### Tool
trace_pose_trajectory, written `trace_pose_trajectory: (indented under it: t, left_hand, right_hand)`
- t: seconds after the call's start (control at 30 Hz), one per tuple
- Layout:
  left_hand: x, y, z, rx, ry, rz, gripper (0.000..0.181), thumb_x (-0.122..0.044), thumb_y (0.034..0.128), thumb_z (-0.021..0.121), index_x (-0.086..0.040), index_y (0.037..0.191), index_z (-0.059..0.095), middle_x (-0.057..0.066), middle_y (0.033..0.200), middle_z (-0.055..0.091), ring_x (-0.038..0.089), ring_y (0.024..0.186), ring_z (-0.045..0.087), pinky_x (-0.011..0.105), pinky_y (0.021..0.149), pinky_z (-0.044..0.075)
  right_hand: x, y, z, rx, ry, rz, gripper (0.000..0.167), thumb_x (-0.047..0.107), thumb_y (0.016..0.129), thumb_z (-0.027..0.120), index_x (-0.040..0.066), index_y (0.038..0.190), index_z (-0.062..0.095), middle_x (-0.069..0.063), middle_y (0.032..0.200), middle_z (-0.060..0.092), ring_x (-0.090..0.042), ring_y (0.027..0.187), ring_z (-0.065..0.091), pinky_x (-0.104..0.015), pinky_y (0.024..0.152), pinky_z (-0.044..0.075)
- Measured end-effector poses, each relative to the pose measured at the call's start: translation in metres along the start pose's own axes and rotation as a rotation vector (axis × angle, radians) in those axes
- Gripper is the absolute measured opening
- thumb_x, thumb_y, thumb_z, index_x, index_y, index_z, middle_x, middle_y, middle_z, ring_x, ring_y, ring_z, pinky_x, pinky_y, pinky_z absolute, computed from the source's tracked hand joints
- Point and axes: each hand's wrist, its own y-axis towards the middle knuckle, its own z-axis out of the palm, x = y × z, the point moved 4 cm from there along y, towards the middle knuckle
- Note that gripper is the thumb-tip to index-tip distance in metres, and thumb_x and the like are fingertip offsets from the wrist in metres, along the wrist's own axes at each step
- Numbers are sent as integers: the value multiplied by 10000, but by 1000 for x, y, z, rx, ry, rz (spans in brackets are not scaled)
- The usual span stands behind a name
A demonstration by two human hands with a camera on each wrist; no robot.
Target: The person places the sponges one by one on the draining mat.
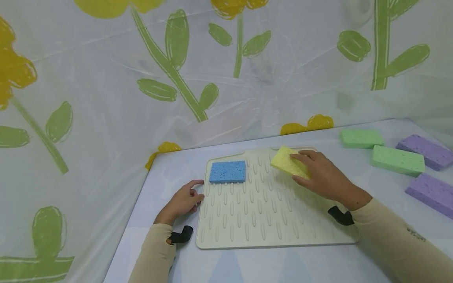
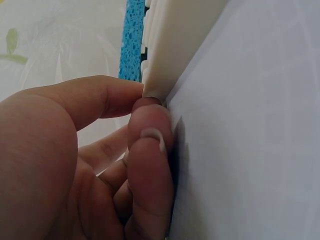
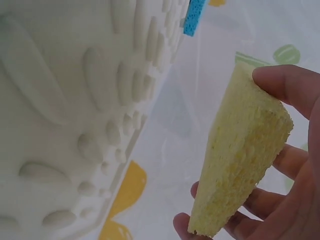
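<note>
In the head view my right hand (image 1: 323, 175) grips a yellow sponge (image 1: 284, 162) over the upper right of a cream ribbed mat (image 1: 244, 220). The right wrist view shows the yellow sponge (image 3: 240, 155) tilted and clear of the mat (image 3: 65, 130), the thumb on one side and fingers on the other. A blue sponge (image 1: 227, 171) lies flat at the mat's upper left. Beside the left edge, my left hand (image 1: 182, 202) rests with its fingertips touching the mat's side; the left wrist view shows these fingertips (image 2: 150, 122) against the edge, some fingers bent beneath.
Right of the mat, two green sponges (image 1: 398, 160) and two purple sponges (image 1: 429, 194) lie on the white table (image 1: 177, 259). Behind the table hangs a pale sheet (image 1: 106, 47) printed with yellow flowers and green leaves.
</note>
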Motion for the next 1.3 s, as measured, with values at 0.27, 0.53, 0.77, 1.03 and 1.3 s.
trace_pose_trajectory:
  t: [0.27,0.53,0.77,1.03,1.3]
  left_hand:
    - [1,0,1,10,-24,13,571,-193,927,662,-220,1465,474,61,800,587,182,590,560,296,565,475]
    - [1,0,0,2,-11,9,569,-196,932,661,-223,1466,470,62,818,585,179,605,560,292,567,480]
    - [2,1,0,5,-23,-5,570,-203,930,660,-231,1467,470,61,815,593,177,601,560,288,567,479]
    - [4,4,1,9,-24,8,568,-198,921,664,-224,1459,480,61,798,602,181,589,561,295,560,480]
    - [4,3,0,7,-28,7,573,-195,920,667,-226,1460,479,59,794,599,182,593,560,296,568,480]
  right_hand:
    - [3,2,3,63,-37,20,593,273,875,759,70,1395,557,-240,1385,529,-437,1243,510,-615,980,438]
    - [1,8,12,105,16,15,591,273,884,747,60,1400,552,-235,1397,518,-427,1267,494,-596,999,442]
    - [-2,17,22,132,60,3,572,262,878,759,66,1380,571,-224,1387,529,-432,1274,488,-587,1008,443]
    - [0,23,28,150,62,-26,557,241,872,763,79,1371,578,-232,1388,535,-435,1265,503,-586,1006,441]
    - [8,30,33,161,56,-52,549,232,874,765,62,1364,584,-236,1395,539,-433,1266,517,-577,1012,447]
